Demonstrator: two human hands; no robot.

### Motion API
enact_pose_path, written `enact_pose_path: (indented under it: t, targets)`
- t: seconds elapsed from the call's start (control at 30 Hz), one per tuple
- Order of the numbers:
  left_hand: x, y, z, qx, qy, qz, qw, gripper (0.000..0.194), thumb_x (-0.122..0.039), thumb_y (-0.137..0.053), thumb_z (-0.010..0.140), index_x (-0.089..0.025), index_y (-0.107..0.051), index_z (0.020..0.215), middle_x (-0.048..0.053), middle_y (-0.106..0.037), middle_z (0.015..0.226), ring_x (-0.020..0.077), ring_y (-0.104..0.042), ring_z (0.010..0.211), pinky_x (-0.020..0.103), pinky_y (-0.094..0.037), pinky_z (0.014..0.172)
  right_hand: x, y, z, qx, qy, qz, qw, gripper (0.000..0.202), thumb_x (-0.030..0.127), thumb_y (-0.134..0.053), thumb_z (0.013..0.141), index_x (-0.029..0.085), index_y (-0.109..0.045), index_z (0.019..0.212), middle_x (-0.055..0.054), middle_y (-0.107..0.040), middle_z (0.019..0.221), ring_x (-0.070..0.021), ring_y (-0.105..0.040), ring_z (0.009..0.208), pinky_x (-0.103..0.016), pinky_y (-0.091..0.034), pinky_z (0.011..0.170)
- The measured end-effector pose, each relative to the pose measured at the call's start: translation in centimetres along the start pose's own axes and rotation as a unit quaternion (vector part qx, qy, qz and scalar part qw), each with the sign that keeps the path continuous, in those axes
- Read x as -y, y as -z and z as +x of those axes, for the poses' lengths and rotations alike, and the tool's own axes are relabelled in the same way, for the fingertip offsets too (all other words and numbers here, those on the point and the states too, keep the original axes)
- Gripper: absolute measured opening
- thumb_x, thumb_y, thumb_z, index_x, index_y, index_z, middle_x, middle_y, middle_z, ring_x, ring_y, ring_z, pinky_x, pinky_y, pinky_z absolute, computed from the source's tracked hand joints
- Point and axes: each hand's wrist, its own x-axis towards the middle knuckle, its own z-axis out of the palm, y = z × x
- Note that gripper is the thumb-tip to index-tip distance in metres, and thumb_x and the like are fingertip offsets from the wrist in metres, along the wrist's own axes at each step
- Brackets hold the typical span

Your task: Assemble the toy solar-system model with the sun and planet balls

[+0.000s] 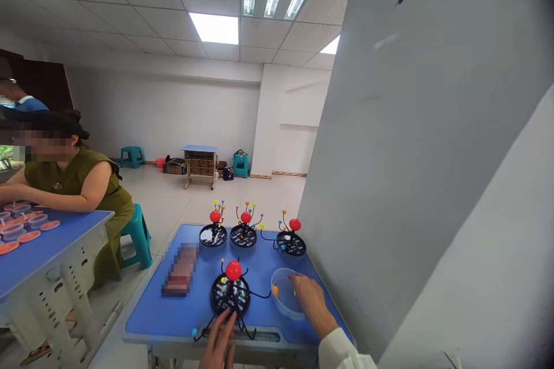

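On the blue desk, a bead-maze-like toy (pixel 231 294) with a round black base, a red ball on top and curved black wires stands in front of me. My left hand (pixel 219 340) is at the base's near edge, its fingers stretched out and touching it; the thumb is hidden. To the right is a clear plastic tub (pixel 289 310) with an orange bead (pixel 276 290) inside. My right hand (pixel 310 302) reaches over the tub's right rim with fingers bent together; whatever they pinch is hidden. A small yellow bit shows by the fingertips.
Three similar toys, the left one (pixel 213 235), the middle one (pixel 243 236) and the right one (pixel 291 243), stand along the desk's far edge. A blurred reddish item (pixel 180 270) lies left. A grey wall (pixel 389 155) rises close on the right. A person sits at another table (pixel 56 248).
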Motion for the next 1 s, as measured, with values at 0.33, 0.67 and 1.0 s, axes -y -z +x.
enact_pose_path:
  t: [0.33, 0.67, 1.0]
  targets:
    - [1.1, -0.6, 1.2, -0.01, -0.1, 0.038, 0.994, 0.041, -0.045, -0.037, 0.099, -0.026, -0.073, 0.103, 0.016, -0.069, 0.123, 0.0229, -0.074, 0.096, 0.032, -0.062, 0.083, -3.4, 2.0, 0.8, -0.013, -0.009, -0.017, 1.0, 0.025, 0.008, -0.062, 0.081, 0.025, -0.08, 0.081, -0.007, -0.077, 0.107, -0.0245, -0.068, 0.104, -0.03, -0.046, 0.081]
    - [0.6, 0.5, 1.4, -0.037, -0.07, -0.033, 0.996, 0.038, -0.049, -0.046, 0.095, -0.026, -0.076, 0.096, 0.011, -0.078, 0.112, 0.0231, -0.075, 0.099, 0.031, -0.061, 0.088, -2.4, 0.4, 0.6, -0.038, -0.021, -0.005, 0.999, 0.03, 0.002, -0.052, 0.086, 0.017, -0.076, 0.074, -0.014, -0.074, 0.096, -0.027, -0.066, 0.104, -0.034, -0.045, 0.084]
    - [-0.6, 2.3, 1.8, 0.071, -0.048, -0.116, 0.99, 0.031, -0.04, -0.051, 0.095, -0.025, -0.075, 0.106, 0.01, -0.08, 0.108, 0.0229, -0.075, 0.1, 0.029, -0.06, 0.087, 2.9, 0.4, -4.8, -0.095, 0.131, 0.42, 0.893, 0.03, 0.046, -0.052, 0.094, 0.024, -0.069, 0.103, -0.005, -0.078, 0.09, -0.0214, -0.074, 0.082, -0.027, -0.057, 0.074]
